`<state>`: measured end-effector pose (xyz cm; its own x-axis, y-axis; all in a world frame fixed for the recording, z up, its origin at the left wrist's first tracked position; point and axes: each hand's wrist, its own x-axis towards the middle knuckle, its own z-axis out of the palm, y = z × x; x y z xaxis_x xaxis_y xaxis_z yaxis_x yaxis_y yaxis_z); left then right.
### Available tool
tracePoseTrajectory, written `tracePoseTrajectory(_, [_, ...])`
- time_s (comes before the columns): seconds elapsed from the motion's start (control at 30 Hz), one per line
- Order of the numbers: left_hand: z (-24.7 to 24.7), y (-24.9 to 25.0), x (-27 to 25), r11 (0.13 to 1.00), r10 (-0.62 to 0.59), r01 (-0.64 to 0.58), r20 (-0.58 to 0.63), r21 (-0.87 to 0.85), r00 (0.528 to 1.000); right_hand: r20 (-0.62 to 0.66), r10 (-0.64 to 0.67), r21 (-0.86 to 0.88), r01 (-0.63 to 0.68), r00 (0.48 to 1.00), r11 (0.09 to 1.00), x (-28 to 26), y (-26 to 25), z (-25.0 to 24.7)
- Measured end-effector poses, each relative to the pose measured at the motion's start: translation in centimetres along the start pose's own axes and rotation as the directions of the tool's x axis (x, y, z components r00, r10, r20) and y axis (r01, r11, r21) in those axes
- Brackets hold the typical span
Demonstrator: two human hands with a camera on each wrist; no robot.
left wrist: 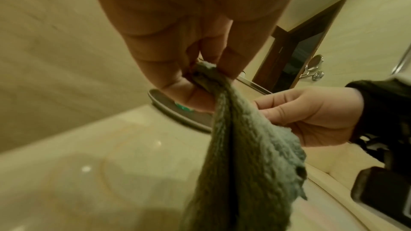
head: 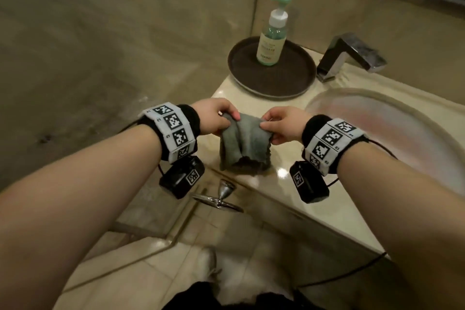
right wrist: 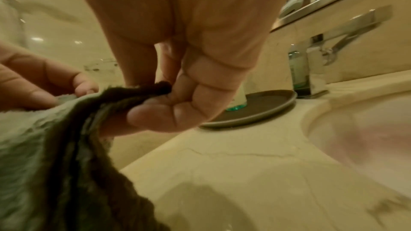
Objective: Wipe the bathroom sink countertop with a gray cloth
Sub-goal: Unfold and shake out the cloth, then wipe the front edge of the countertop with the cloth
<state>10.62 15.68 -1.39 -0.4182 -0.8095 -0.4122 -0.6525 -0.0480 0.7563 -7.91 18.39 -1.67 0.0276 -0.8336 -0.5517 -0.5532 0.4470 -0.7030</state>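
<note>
Gray and fuzzy, the cloth (head: 241,143) hangs between both hands over the front left corner of the countertop (head: 297,184), its lower edge bunched right at the marble surface; whether it actually rests there is hard to say. The left hand (head: 216,116) pinches one top corner between thumb and fingertips, and the right hand (head: 284,124) pinches the other top corner the same way, so the cloth sags in soft folds between them. Both wrists wear bands printed with black and white square markers. Further back on the beige stone sits a dark round tray (head: 297,83) with a green pump bottle (head: 273,33) standing on it. A chrome tap (head: 349,58) stands just beside the tray, at the rim of the oval basin (head: 377,128) to the right.
</note>
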Motion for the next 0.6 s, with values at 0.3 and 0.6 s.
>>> tracePoseTrajectory(0.3, [5.4, 1.6, 2.2, 0.975, -0.041, 0.084, 0.202, -0.207, 0.978, 0.051, 0.29, 0.26, -0.293, 0.956, 0.92, -2.1, 5.5, -2.1])
tracePoseTrajectory(0.6, [6.5, 1.8, 1.4, 0.958, -0.13, 0.172, 0.188, -0.231, 0.974, 0.075, 0.265, 0.121, -0.272, 0.961, 0.955, -2.9, 5.7, -1.8])
